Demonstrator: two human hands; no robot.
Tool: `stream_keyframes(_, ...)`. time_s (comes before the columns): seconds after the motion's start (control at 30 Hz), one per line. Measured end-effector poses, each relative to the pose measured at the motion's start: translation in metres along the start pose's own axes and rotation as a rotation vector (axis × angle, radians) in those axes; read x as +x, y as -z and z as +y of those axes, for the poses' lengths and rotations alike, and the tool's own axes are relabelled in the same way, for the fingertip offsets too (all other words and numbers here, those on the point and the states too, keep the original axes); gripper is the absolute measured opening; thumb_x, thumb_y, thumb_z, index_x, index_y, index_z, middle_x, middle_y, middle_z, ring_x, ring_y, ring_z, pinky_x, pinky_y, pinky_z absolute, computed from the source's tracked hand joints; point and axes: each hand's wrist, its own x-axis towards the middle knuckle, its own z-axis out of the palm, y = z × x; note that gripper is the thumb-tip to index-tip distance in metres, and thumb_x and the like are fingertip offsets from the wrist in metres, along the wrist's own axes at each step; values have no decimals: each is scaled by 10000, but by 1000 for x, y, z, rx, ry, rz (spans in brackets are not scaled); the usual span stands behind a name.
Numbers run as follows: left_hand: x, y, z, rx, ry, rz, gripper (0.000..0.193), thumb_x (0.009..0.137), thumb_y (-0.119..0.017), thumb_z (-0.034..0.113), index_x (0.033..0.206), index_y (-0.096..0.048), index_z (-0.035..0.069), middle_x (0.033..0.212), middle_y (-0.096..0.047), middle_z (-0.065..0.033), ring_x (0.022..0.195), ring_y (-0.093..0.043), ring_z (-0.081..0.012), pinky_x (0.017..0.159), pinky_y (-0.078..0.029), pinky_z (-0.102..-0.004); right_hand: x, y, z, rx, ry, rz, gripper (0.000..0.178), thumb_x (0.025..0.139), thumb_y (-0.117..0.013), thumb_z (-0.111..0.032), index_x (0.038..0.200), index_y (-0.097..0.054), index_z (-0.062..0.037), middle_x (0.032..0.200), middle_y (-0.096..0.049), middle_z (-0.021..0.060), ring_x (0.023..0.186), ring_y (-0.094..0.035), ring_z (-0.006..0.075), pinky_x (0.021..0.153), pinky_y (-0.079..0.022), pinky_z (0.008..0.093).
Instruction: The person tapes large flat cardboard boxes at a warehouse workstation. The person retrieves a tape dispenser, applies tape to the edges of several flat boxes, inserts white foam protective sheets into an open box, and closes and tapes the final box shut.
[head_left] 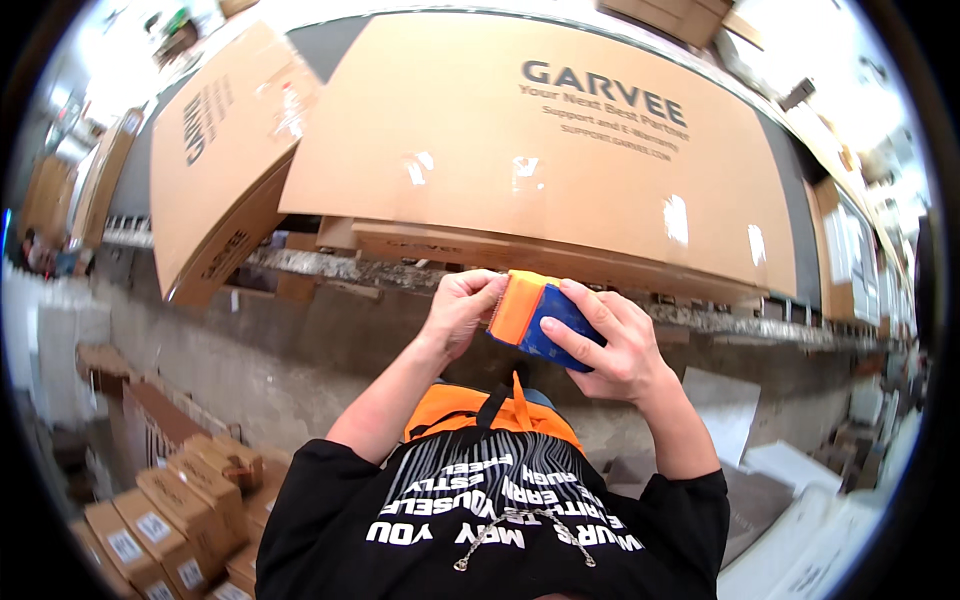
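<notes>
In front of my waist I hold a tape dispenser [530, 318], block-shaped, with an orange part on the left and a blue part on the right. My right hand [615, 345] grips the blue part, thumb on its near face and fingers over its top. My left hand [462, 312] is closed in a pinch at the toothed left edge of the orange part; what is between those fingertips is too small to tell. Beyond my hands a large flat brown carton [450, 130] lies on the conveyor [330, 50], with shiny clear tape patches on its top.
To the left, a second brown carton [215, 150] rests tilted against the large one, overhanging the conveyor's near edge. Small labelled boxes [165, 510] are stacked at lower left. White sheets [720, 410] lie at lower right. Another carton [845, 250] stands at the far right.
</notes>
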Motion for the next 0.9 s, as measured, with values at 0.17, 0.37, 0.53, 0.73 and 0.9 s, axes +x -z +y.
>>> stream_keyframes(0.17, -6, -10, 26, 411, -420, 461, 103, 875, -646, 23, 844, -722, -40, 758, -700, -67, 665, -643, -102, 624, -526, -231, 19, 8, 14, 45, 60, -137, 628, 537, -722, -77, 1152, -658, -188, 1315, -536, 190, 817, -608, 293, 745, -540, 385)
stream_keyframes(0.37, 13, 131, 57, 992, -656, 1155, 145, 834, -742, 187, 867, -755, 46, 725, -693, -68, 629, -634, -151, 576, -484, -295, -5, 66, 75, -253, -37, -468, 623, 500, -744, -72, 1100, -673, -223, 1305, -547, 109, 830, -574, 268, 744, -525, 373)
stream_keyframes(0.53, 41, 137, 44, 1117, -774, 1182, 164, 808, -764, 238, 878, -758, 89, 751, -671, -72, 669, -640, -218, 599, -484, -331, -3, 58, 71, -301, -144, -606, 573, 516, -743, -86, 1067, -693, -234, 1331, -535, 92, 888, -573, 254, 770, -525, 386)
stream_keyframes(0.73, 56, 161, 46, 1226, -775, 1210, 204, 804, -768, 226, 966, -757, 103, 774, -681, -62, 666, -642, -222, 602, -489, -337, 20, 40, 73, -316, -165, -623, 515, 540, -715, -95, 1040, -702, -221, 1318, -538, 96, 888, -573, 252, 757, -520, 376)
stream_keyframes(0.9, 66, 170, 28, 776, -767, 1164, 307, 877, -707, 201, 1126, -693, 24, 943, -695, -105, 836, -641, -188, 753, -508, -322, 31, 22, 75, -354, -217, -698, 524, 521, -707, -121, 1033, -691, -232, 1298, -539, 90, 880, -576, 250, 746, -514, 355)
